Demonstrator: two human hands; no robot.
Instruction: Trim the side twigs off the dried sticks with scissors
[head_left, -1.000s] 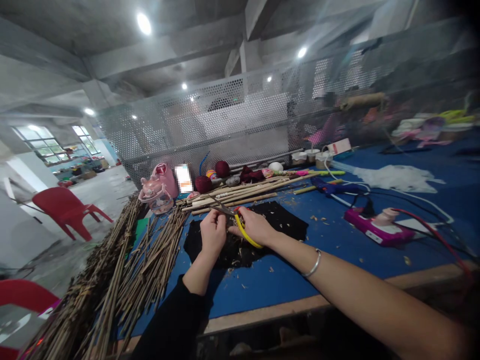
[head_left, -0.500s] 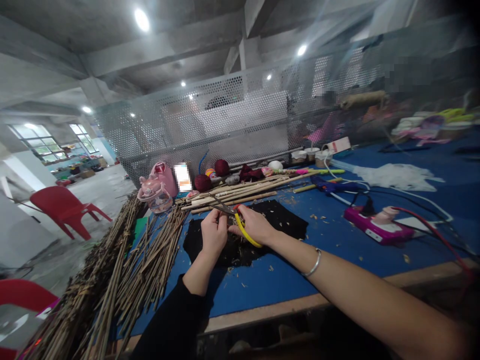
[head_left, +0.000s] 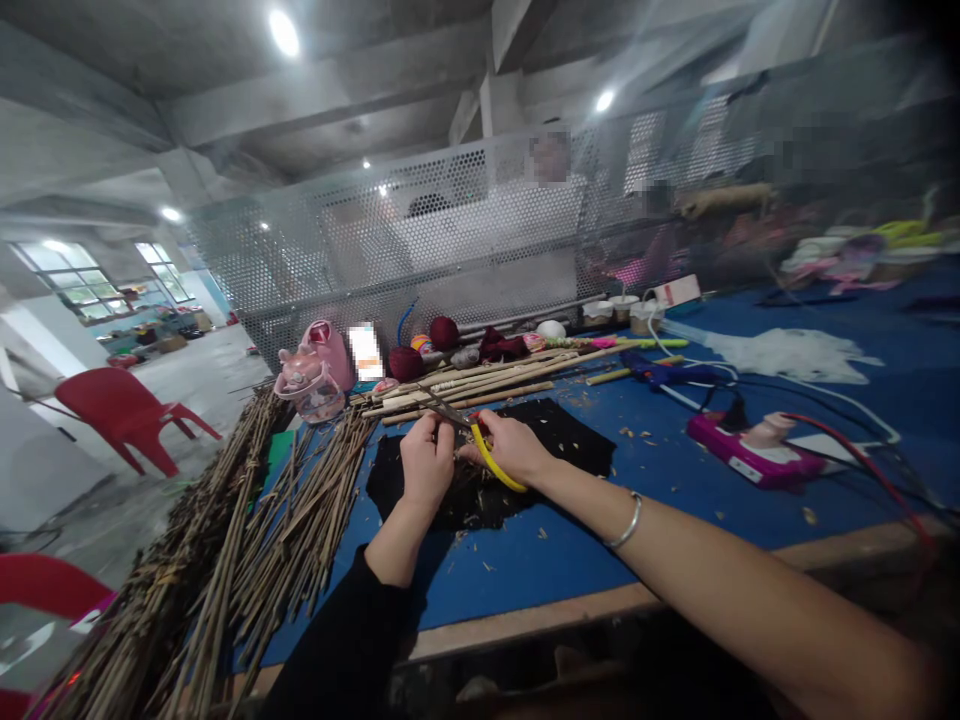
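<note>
My right hand is wrapped round a pair of scissors with yellow handles and a bit of red near the pivot. Their metal blades point up and left, passing just above my left fingertips. My left hand is closed in a pinch beside the blades; whatever lies between its fingers is hidden or too small to name. Below both hands a black cloth is spread, strewn with small pale chips and plant scraps.
Dry stalks lie in bundles at the left. Pale sticks, yarn balls and a pink pitcher stand behind. At right are a blue glue gun, a purple power strip and cables. Perforated panels close the back.
Both hands stay almost in place, with the scissors tilted slightly differently. A person's head has come into view behind the perforated panel.
</note>
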